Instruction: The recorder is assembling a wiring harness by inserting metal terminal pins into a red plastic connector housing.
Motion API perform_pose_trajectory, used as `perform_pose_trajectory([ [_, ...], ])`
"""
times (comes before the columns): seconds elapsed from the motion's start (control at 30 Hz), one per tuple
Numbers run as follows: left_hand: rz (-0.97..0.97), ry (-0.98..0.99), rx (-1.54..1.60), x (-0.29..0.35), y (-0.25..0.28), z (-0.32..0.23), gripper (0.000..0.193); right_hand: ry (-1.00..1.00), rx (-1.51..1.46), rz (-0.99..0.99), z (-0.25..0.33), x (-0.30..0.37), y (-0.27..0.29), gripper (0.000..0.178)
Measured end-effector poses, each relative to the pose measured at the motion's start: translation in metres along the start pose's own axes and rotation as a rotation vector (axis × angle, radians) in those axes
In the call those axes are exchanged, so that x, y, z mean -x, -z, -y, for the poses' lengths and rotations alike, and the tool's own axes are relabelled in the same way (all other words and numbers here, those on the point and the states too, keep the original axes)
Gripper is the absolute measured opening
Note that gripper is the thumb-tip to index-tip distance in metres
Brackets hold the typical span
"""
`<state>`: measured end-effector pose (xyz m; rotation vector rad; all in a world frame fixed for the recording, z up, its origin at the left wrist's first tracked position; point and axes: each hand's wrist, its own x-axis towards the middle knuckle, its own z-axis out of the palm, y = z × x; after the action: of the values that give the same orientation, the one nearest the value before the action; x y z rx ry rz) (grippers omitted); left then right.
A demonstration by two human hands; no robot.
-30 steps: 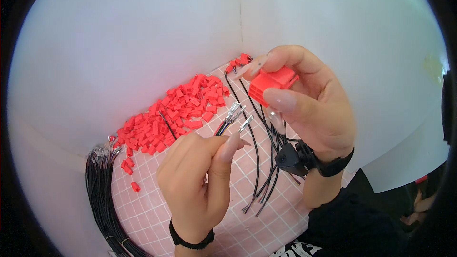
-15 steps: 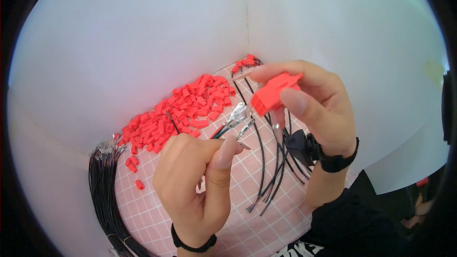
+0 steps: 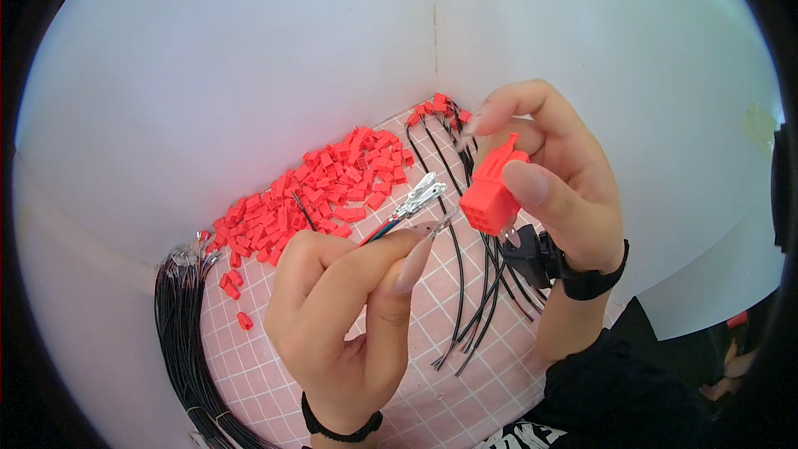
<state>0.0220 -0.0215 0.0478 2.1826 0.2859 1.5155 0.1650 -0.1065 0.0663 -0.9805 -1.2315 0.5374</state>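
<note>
Near frame centre, the left hand [image 3: 345,303] pinches silver-tipped coloured wires [image 3: 406,209], and the right hand [image 3: 572,187] clamps a red block-shaped plastic connector [image 3: 489,199].

A head-worn fisheye looks down from close above the left hand [image 3: 342,309] and right hand [image 3: 572,191]

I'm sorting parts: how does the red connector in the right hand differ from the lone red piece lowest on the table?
The connector is held in the right hand; the lone piece lies on the tablecloth. The connector looks larger than the lone piece, perhaps from being nearer. The connector shows small openings; the lone piece is too small to tell. Both are red.
</note>
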Motion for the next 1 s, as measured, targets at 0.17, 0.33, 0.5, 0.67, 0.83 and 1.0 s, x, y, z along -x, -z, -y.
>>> perform_pose_trajectory([
  [0.17,0.017,0.017,-0.013,0.0008,0.0015,-0.0008,0.011,0.008,-0.07,-0.031,-0.0044,-0.0017,0.0008,0.04],
  [0.33,0.069,0.017,-0.021,0.0012,0.0015,0.0012,0.012,-0.022,-0.083,0.001,-0.0046,-0.0007,0.0015,0.042],
  [0.5,0.045,0.044,0.002,0.0022,-0.0002,0.002,0.008,-0.024,-0.049,0.025,-0.0102,-0.0003,0.0045,0.043],
  [0.67,0.065,0.02,-0.01,0.0016,-0.0004,0.0033,0.005,-0.033,0.016,0.037,-0.0084,0.0001,0.0048,0.041],
  [0.83,0.118,0.031,-0.002,0.0002,0.0013,0.0012,0.005,-0.019,0.015,0.047,-0.0102,-0.0001,0.0065,0.042],
  [1.0,0.102,-0.008,-0.024,-0.0001,0.0021,0.0026,0.005,-0.057,-0.006,0.056,-0.008,0.0002,0.0065,0.043],
])
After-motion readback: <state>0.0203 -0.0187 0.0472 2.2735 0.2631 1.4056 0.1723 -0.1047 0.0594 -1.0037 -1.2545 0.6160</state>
